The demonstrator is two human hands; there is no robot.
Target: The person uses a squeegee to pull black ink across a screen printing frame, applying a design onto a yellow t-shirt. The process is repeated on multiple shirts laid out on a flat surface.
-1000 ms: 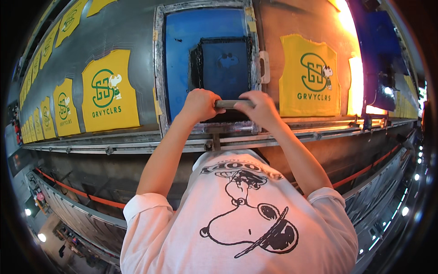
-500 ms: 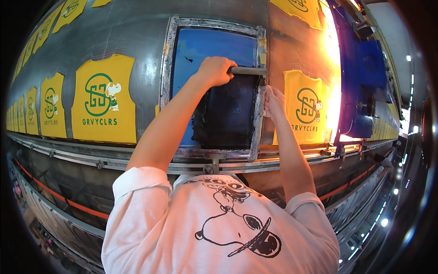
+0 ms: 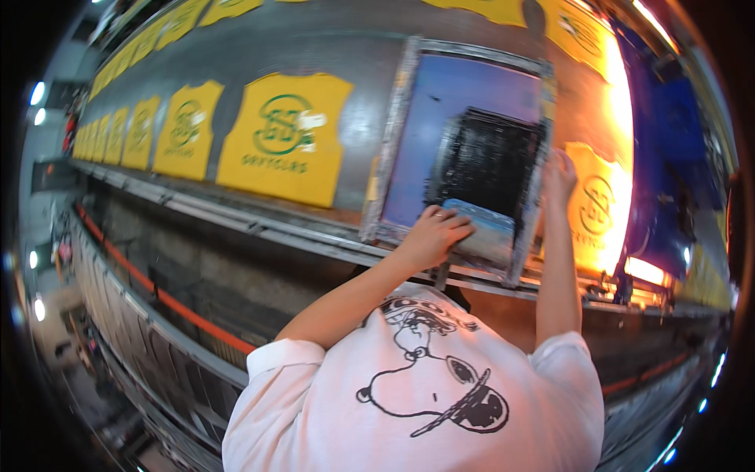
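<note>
A screen-printing frame [image 3: 399, 126] with a blue-violet mesh lies on the long grey table before me. Black ink [image 3: 489, 161] covers a wide patch of its mesh. At the near end of that patch, my left hand [image 3: 437, 236] grips the left end of a squeegee [image 3: 486, 218], which looks pale blue and blurred. My right hand [image 3: 559, 179] is closed at the frame's right rail; its fingertips are partly hidden and smeared. Left of the frame lies a yellow shirt panel [image 3: 250, 169] with a green print and a small white figure. Another yellow panel [image 3: 583, 224] lies to the right.
More printed yellow panels [image 3: 187, 130] run in rows along the table [image 3: 346, 86]. Beside the right-hand panels glows a bright heater [image 3: 617, 118], with blue machinery [image 3: 668, 157] beyond it. A metal rail [image 3: 212, 208] and an orange bar [image 3: 169, 303] follow the near edge.
My left hand has drawn the squeegee from the far part of the mesh to its near end. The right hand stays at the right rail. My view has turned and tilted.
</note>
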